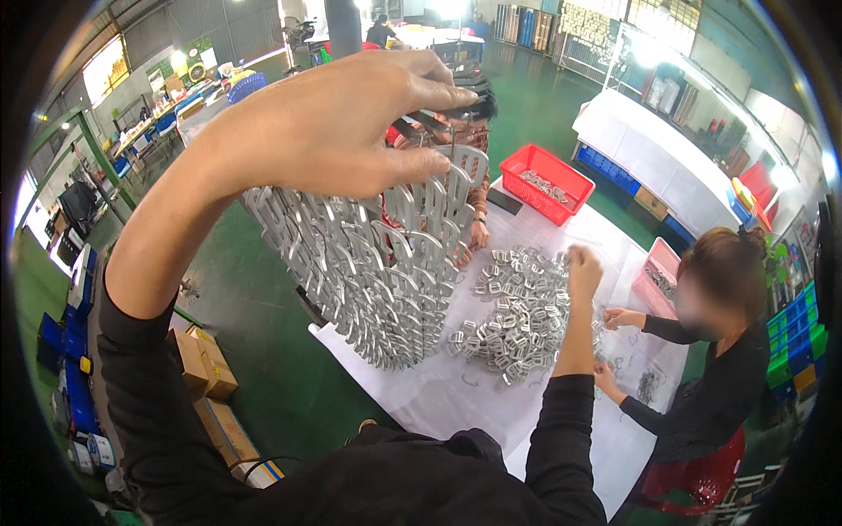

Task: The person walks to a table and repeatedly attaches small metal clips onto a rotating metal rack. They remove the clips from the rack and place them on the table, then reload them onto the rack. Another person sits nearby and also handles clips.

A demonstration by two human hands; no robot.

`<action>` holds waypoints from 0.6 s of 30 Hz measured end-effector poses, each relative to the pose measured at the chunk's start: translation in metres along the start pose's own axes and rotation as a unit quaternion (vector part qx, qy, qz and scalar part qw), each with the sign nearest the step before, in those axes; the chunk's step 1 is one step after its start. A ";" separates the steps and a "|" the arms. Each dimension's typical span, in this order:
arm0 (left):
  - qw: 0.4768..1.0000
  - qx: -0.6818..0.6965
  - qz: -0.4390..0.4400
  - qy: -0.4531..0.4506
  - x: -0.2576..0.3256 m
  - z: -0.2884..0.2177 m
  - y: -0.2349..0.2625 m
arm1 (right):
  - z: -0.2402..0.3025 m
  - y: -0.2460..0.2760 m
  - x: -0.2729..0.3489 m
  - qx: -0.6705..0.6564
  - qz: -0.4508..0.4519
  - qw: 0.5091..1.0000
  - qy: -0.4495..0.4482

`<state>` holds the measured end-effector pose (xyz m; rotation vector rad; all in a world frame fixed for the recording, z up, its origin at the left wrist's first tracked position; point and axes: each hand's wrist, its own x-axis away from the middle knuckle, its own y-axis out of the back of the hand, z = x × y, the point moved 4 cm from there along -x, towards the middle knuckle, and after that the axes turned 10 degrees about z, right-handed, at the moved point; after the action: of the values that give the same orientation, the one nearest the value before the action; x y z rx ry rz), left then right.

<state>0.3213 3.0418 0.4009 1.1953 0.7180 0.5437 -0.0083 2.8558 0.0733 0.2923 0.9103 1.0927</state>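
A tall rack (377, 280) hung with rows of silver metal buckles stands left of the middle. My left hand (351, 118) reaches across its top, the fingers and thumb curved round the dark bars at the upper end. My right hand (584, 273) is raised over the far right part of a heap of loose metal buckles (522, 316) on the white-covered table (395, 394). Its fingers are pinched together; whatever lies between them is too small or hidden to make out.
A co-worker (724, 342) sits at the right, both hands over the table. Another person (478, 188) is partly hidden behind the rack. A red basket (548, 184) and a pink basket (658, 279) hold metal parts. Cardboard boxes (206, 364) stand on the green floor at left.
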 end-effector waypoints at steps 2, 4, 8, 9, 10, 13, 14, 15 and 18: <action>1.000 0.000 -0.004 -0.025 0.004 0.002 0.001 | -0.015 -0.023 0.008 0.082 0.106 0.990 -0.041; 0.999 0.012 -0.016 -0.046 0.004 0.002 -0.001 | 0.013 -0.026 0.018 0.071 0.143 0.987 -0.028; 0.992 0.113 0.046 -0.020 0.003 -0.004 0.001 | 0.179 0.032 0.003 -0.202 0.100 0.962 0.156; 0.993 0.108 0.029 -0.046 0.004 -0.002 0.000 | 0.219 0.051 0.007 -0.319 0.131 0.927 0.149; 0.992 0.101 0.012 -0.068 0.007 -0.001 0.000 | 0.252 0.064 0.011 -0.432 0.163 0.876 0.141; 0.994 0.075 -0.011 -0.076 0.011 -0.001 0.000 | 0.305 0.081 0.019 -0.463 0.173 0.840 0.224; 0.994 0.076 -0.017 -0.078 0.011 -0.002 0.001 | 0.311 0.084 0.020 -0.461 0.183 0.837 0.230; 0.994 0.076 -0.022 -0.078 0.011 -0.002 0.002 | 0.317 0.086 0.021 -0.459 0.194 0.834 0.236; 0.993 0.073 -0.026 -0.087 0.009 0.000 0.001 | 0.320 0.087 0.018 -0.454 0.194 0.844 0.210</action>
<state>0.3274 3.0485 0.3995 1.3387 0.6468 0.3422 0.1808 2.9811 0.3153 -0.6060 0.6163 1.8886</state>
